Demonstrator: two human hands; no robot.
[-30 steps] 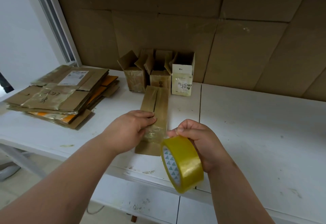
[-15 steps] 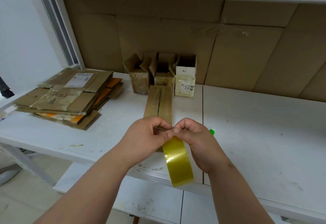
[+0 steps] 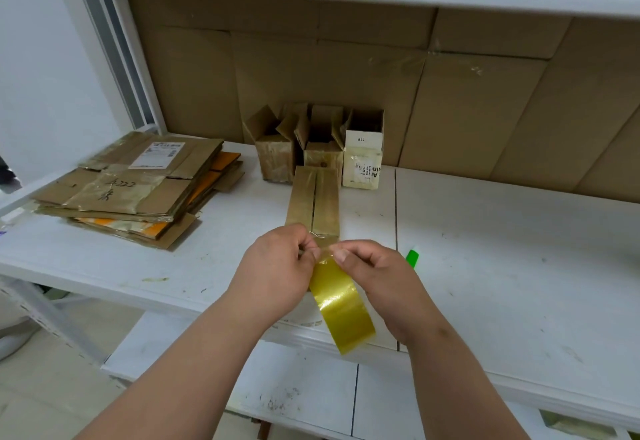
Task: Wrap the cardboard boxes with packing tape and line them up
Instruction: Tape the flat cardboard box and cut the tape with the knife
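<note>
A flattened cardboard box (image 3: 313, 200) lies lengthwise on the white shelf (image 3: 502, 266), its near end under my hands. My right hand (image 3: 374, 277) holds the yellow tape roll (image 3: 341, 308), seen edge-on and hanging below my fingers. My left hand (image 3: 277, 266) pinches the tape's loose end at the top of the roll, fingertips meeting those of the right hand. Three small upright boxes (image 3: 320, 149) with open top flaps stand in a row at the back wall, the rightmost white-faced.
A stack of flattened cartons (image 3: 135, 190) lies at the left of the shelf. A small green object (image 3: 412, 258) lies just right of my right hand. Cardboard sheets (image 3: 450, 93) line the back wall. A lower shelf (image 3: 311, 387) runs beneath.
My left hand left the flat box and came to the roll's top, pinching the tape end. The roll turned edge-on. The view shifted slightly.
</note>
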